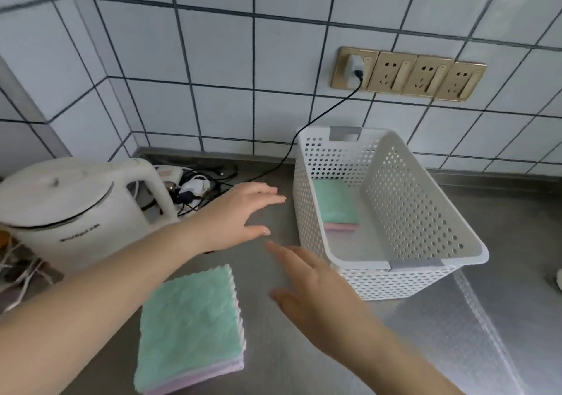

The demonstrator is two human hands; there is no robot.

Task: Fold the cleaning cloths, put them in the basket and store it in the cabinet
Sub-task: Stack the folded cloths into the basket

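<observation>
A white perforated basket (425, 212) stands on the steel counter at the right, and a folded green and pink cloth (336, 204) lies inside it at the far end. A stack of green and pink cleaning cloths (190, 330) lies on the counter at the lower left. My left hand (240, 213) hovers above the counter just left of the basket, fingers straight, holding nothing. My right hand (313, 291) is in front of the basket's near left corner, fingers spread, also holding nothing. Both hands are between the stack and the basket.
A white electric kettle (70, 209) stands at the left, with a tangle of cables and plugs (194, 187) behind it. A black cord (304, 133) runs up to a row of wall sockets (410, 73). The steel counter (456, 333) stretches to the right.
</observation>
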